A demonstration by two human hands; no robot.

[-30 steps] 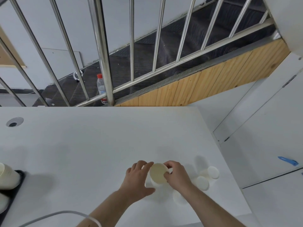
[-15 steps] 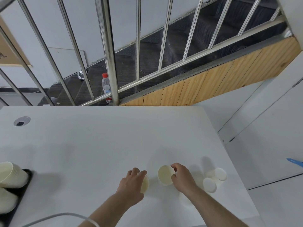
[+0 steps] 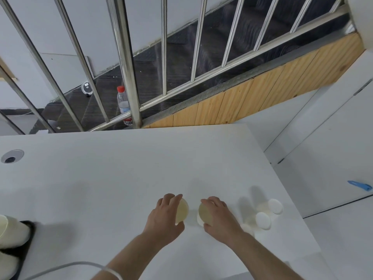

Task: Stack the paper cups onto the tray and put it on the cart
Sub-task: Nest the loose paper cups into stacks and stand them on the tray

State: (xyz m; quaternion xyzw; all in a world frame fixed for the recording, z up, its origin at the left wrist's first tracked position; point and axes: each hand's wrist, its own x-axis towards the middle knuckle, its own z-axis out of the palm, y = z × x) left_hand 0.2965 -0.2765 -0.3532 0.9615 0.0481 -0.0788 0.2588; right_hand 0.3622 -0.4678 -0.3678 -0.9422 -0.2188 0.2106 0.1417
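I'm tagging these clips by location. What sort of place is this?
Likely an indoor workspace beside a staircase: a white table sits against a steel stair railing with dark steps behind, and white cabinet doors stand alongside.

The left hand (image 3: 163, 219) holds one paper cup (image 3: 182, 211). The right hand (image 3: 219, 218) holds another cup (image 3: 204, 214) just beside it. Two upside-down cups (image 3: 269, 213) sit right of the right hand. A black tray (image 3: 25, 245) with cups is far left of the left hand.

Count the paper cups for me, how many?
7 cups: one in the left hand, one in the right hand, three upside down beside it, two on the tray at far left. Nested ones may be hidden.
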